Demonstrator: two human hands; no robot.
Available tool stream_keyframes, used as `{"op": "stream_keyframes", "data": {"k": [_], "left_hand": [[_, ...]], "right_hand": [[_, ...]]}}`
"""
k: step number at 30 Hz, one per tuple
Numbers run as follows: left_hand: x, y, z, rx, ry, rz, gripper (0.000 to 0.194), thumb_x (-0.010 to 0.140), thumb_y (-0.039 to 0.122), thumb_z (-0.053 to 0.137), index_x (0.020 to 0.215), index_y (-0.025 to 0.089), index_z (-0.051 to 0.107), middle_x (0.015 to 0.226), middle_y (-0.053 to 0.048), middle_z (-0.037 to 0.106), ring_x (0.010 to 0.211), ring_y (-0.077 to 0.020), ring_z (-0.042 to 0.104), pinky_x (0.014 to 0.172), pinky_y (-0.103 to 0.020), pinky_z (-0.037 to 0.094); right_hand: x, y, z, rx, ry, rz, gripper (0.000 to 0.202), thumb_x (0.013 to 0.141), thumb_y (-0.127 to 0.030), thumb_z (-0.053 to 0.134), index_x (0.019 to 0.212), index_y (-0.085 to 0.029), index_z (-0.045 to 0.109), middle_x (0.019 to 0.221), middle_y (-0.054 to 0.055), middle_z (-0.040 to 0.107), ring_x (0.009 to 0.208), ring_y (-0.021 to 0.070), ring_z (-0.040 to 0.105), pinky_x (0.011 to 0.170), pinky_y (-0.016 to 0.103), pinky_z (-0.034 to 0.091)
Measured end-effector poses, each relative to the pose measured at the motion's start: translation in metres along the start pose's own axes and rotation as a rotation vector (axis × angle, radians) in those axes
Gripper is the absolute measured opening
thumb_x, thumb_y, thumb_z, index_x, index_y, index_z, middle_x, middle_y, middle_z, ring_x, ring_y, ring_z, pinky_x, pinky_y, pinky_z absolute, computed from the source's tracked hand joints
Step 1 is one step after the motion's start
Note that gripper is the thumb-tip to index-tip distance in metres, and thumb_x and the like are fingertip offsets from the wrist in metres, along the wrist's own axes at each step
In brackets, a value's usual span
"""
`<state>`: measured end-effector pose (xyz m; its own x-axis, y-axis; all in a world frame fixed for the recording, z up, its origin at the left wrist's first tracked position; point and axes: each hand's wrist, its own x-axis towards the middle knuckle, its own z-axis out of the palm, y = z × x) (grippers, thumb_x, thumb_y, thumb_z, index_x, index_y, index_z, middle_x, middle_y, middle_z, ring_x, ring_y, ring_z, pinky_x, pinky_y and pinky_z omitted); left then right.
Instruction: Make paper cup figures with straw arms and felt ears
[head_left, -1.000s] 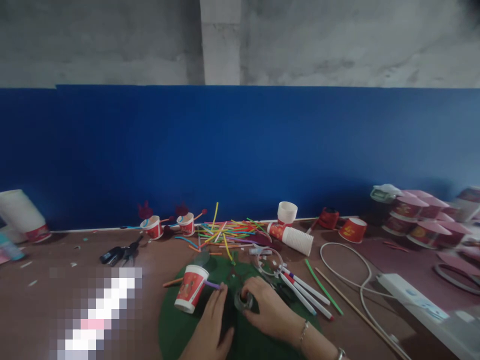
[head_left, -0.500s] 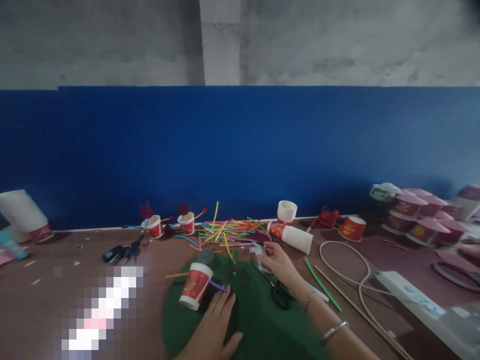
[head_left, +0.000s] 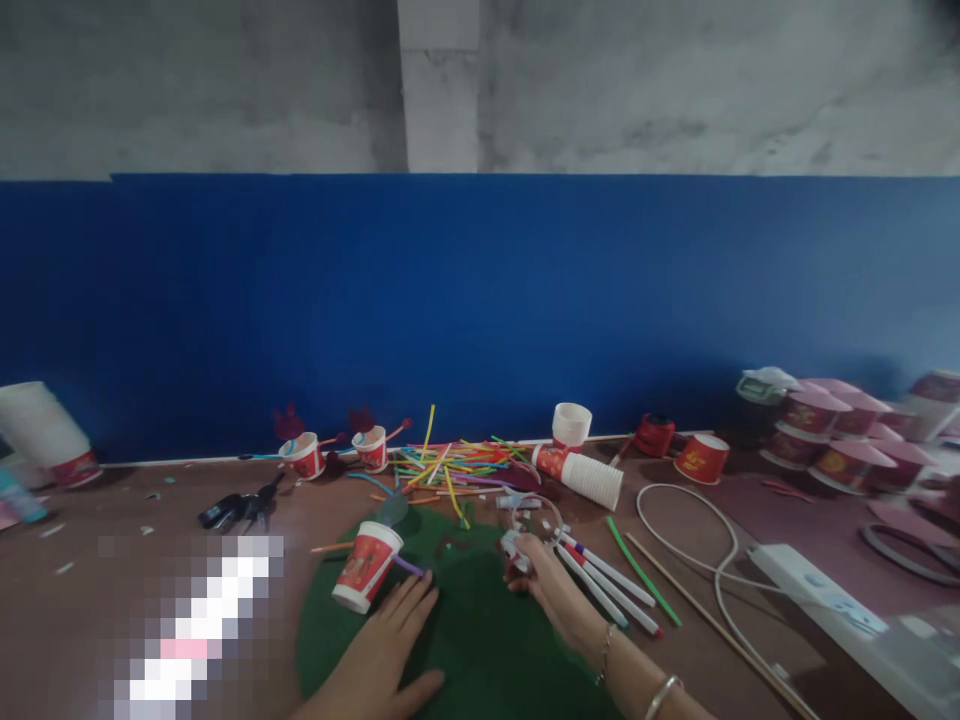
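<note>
My left hand (head_left: 390, 640) lies flat on the green mat (head_left: 480, 650), fingers stretched. Its fingertips touch or lie right beside a purple pipe cleaner (head_left: 409, 567) that sticks out from a red and white paper cup (head_left: 367, 567). The cup lies tilted on the mat, and an orange pipe cleaner (head_left: 332, 547) juts from its left side. My right hand (head_left: 536, 570) is closed around a small pale, shiny object (head_left: 515, 550) whose kind I cannot make out. Just beyond that hand lies a clear plastic piece (head_left: 519, 502). Several white markers (head_left: 600, 585) lie beside my right wrist.
Behind the mat is a heap of coloured pipe cleaners (head_left: 457, 468). A stack of paper cups (head_left: 589, 477) lies to its right; two decorated cups (head_left: 302, 456) stand left. A white cable (head_left: 686, 487) loops toward a power strip (head_left: 825, 590). Keys (head_left: 240, 507) lie at left.
My right hand has drawn back toward me with the pale object, uncovering the markers. The black scissors are no longer visible. My left hand, the mat and the cup have shifted left.
</note>
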<state>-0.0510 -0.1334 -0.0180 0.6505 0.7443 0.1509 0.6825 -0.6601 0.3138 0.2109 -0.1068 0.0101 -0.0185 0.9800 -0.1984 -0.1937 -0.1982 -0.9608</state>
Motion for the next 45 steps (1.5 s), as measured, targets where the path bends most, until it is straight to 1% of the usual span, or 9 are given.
{"op": "stream_keyframes", "data": {"k": [8,18,22,24,27,31,33,39,45], "left_hand": [[-0.004,-0.016,-0.018,-0.023,-0.001,-0.006,0.066,0.082,0.030,0.056,0.141,0.029,0.027,0.149,-0.007,0.027,0.136,-0.0266,0.027,0.106,-0.048,0.033],[0.032,0.044,0.042,0.267,0.103,0.521,0.040,0.093,0.026,0.043,0.133,0.027,0.039,0.129,-0.003,0.057,0.119,-0.0163,0.052,0.103,-0.031,0.037],[0.030,0.043,0.032,0.286,0.197,0.587,0.028,0.093,0.028,0.043,0.120,0.029,0.050,0.114,0.003,0.067,0.109,-0.0124,0.058,0.102,-0.028,0.038],[0.032,0.043,0.014,0.174,0.235,0.473,0.028,0.090,0.031,0.048,0.117,0.029,0.052,0.105,0.003,0.070,0.105,-0.0139,0.060,0.102,-0.030,0.039],[0.046,0.051,-0.018,0.113,0.474,0.007,0.039,0.083,0.036,0.056,0.118,0.020,0.051,0.111,-0.009,0.064,0.105,-0.0239,0.057,0.097,-0.043,0.042],[0.070,0.063,-0.046,0.149,0.553,0.025,0.009,0.087,0.022,0.051,0.090,0.022,0.060,0.085,0.000,0.065,0.086,-0.0182,0.059,0.096,-0.044,0.037],[0.074,0.060,-0.050,0.179,0.561,0.070,0.018,0.089,0.018,0.045,0.080,0.022,0.060,0.075,0.003,0.063,0.078,-0.0154,0.057,0.096,-0.042,0.034],[0.064,0.025,-0.038,0.299,0.504,-0.096,0.024,0.086,0.011,0.043,0.078,0.021,0.063,0.075,0.000,0.065,0.076,-0.0180,0.057,0.091,-0.043,0.036],[0.048,0.016,-0.003,0.463,0.402,-0.274,0.060,0.068,-0.008,0.037,0.123,0.012,0.051,0.127,-0.014,0.056,0.115,-0.0303,0.049,0.094,-0.051,0.037]], "right_hand": [[-0.017,0.010,-0.001,-0.257,-0.069,-0.063,0.025,0.077,-0.044,0.055,0.074,-0.019,0.054,0.064,-0.003,0.052,0.063,0.0136,0.051,0.060,0.026,0.041],[0.009,-0.009,0.000,0.368,0.006,0.158,0.020,0.072,-0.035,0.049,0.075,-0.017,0.056,0.076,0.005,0.064,0.058,0.0123,0.056,0.055,0.023,0.040],[0.003,-0.022,-0.003,0.443,-0.164,0.258,0.029,0.076,-0.037,0.042,0.085,-0.016,0.060,0.078,0.007,0.067,0.054,0.0109,0.053,0.048,0.020,0.034],[-0.003,-0.024,0.001,0.437,-0.214,0.293,0.031,0.077,-0.036,0.042,0.091,-0.016,0.061,0.076,0.006,0.067,0.053,0.0112,0.053,0.048,0.020,0.033],[-0.008,-0.023,0.012,0.420,-0.226,0.304,0.030,0.077,-0.035,0.045,0.093,-0.016,0.062,0.073,0.004,0.067,0.052,0.0119,0.053,0.047,0.020,0.034],[-0.010,-0.022,0.025,0.430,-0.246,0.293,0.027,0.077,-0.034,0.046,0.090,-0.017,0.062,0.073,0.003,0.067,0.050,0.0106,0.052,0.044,0.019,0.033],[-0.007,-0.024,0.025,0.418,-0.217,0.285,0.026,0.077,-0.035,0.046,0.089,-0.017,0.061,0.074,0.003,0.067,0.049,0.0101,0.052,0.043,0.019,0.032],[-0.006,-0.017,0.014,0.267,0.015,0.122,0.030,0.076,-0.044,0.049,0.092,-0.020,0.057,0.085,0.005,0.067,0.067,0.0160,0.061,0.059,0.026,0.045],[-0.033,0.004,0.008,-0.639,-0.124,-0.296,0.050,0.064,-0.022,0.062,0.113,-0.021,0.056,0.115,0.007,0.061,0.106,0.0251,0.054,0.095,0.036,0.039]]}}
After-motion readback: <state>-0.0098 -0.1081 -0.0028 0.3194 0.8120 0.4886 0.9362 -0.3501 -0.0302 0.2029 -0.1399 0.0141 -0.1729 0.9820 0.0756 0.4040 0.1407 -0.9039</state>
